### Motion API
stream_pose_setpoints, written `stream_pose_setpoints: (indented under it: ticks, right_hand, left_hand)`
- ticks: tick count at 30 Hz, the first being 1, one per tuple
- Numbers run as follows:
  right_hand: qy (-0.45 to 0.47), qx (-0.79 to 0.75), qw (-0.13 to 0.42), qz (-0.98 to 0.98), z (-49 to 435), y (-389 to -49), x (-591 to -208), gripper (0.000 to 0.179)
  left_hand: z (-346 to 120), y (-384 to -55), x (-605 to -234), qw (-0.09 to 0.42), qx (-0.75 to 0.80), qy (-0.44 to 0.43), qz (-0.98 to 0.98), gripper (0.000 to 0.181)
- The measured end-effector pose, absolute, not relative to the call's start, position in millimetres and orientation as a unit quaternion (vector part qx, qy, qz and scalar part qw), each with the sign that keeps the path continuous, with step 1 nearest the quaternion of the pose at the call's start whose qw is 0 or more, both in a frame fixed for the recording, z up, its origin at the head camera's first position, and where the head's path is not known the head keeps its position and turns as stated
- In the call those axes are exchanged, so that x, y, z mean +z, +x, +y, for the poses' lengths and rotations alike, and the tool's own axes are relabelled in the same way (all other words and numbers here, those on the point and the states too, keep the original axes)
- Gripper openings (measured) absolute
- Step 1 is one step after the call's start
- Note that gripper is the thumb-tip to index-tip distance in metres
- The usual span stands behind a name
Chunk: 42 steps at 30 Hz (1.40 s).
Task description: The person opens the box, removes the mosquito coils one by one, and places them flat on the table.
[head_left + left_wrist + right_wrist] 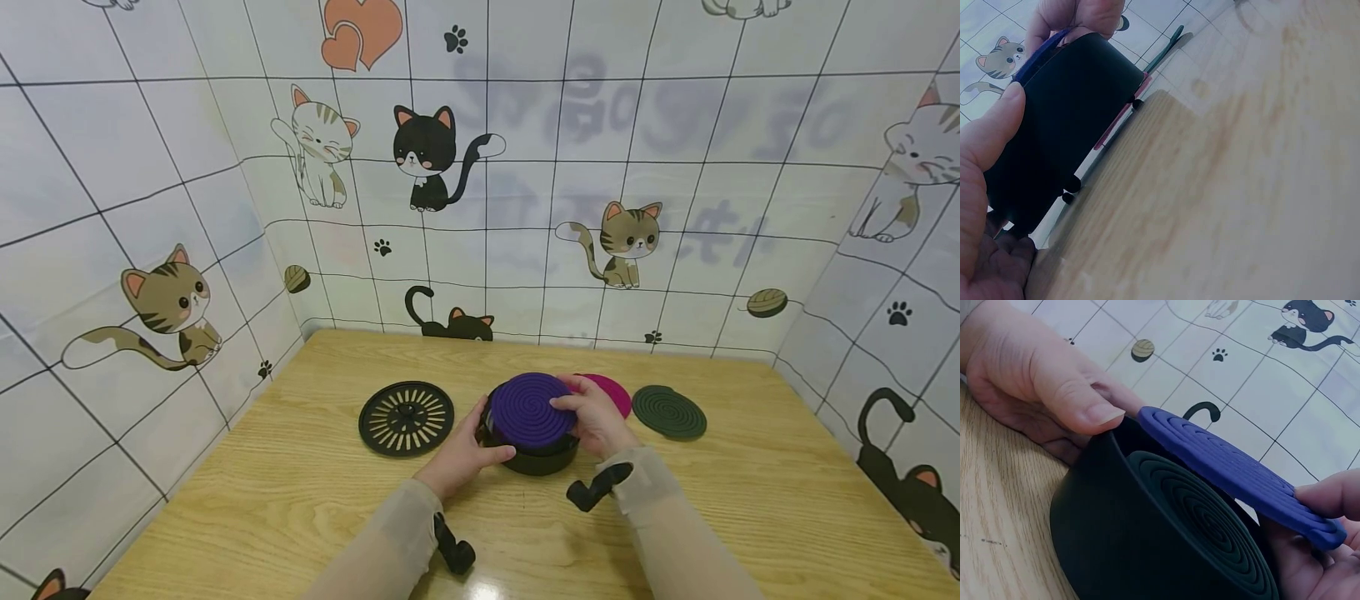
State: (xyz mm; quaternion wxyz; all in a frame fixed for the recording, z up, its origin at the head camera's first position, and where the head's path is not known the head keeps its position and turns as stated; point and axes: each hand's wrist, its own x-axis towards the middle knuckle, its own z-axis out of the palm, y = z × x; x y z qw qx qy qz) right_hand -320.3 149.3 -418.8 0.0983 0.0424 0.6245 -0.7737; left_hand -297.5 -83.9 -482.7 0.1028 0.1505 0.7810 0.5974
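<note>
My right hand (600,421) pinches a purple spiral coaster (532,408) by its right edge, thumb on top and fingers beneath. The coaster is tilted over a round black holder (540,463). My left hand (463,457) grips the holder's left side, its thumb near the rim (1016,103) and other fingers around the far side. Inside the holder, the right wrist view shows a dark green spiral coaster (1207,515). Whether more coasters lie beneath it is hidden.
A black slotted round lid (390,440) with a central knob lies left on the wooden table (315,500). Behind my right hand is a partly hidden magenta coaster (617,398), with a green spiral coaster (670,412) farther right. A cat-patterned wall (525,192) borders the table.
</note>
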Motion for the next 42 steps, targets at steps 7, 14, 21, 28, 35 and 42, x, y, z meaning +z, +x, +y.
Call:
stream_pose_setpoints:
  ticks: [7, 14, 21, 28, 35, 42]
  right_hand:
    - [0.034, -0.800, 0.106, 0.589, 156, -319, -416, 0.051]
    - [0.030, -0.813, 0.096, 0.574, 175, -321, -413, 0.041]
    - [0.032, -0.822, 0.086, 0.562, 203, -320, -408, 0.039]
    - [0.061, -0.842, 0.070, 0.532, 234, -314, -404, 0.042]
    - [0.110, -0.874, 0.046, 0.471, 265, -314, -410, 0.042]
    - [0.184, -0.881, -0.004, 0.437, 290, -317, -420, 0.051]
  left_hand:
    - [-84, -298, -483, 0.103, 0.598, 0.151, 0.780, 0.107]
    - [-83, -296, -482, 0.102, 0.600, 0.154, 0.778, 0.106]
    - [-84, -295, -481, 0.094, 0.591, 0.156, 0.786, 0.104]
    - [-83, -296, -482, 0.092, 0.590, 0.155, 0.787, 0.103]
    - [-84, -297, -484, 0.090, 0.589, 0.157, 0.788, 0.103]
    - [-84, -296, -483, 0.091, 0.589, 0.157, 0.788, 0.103]
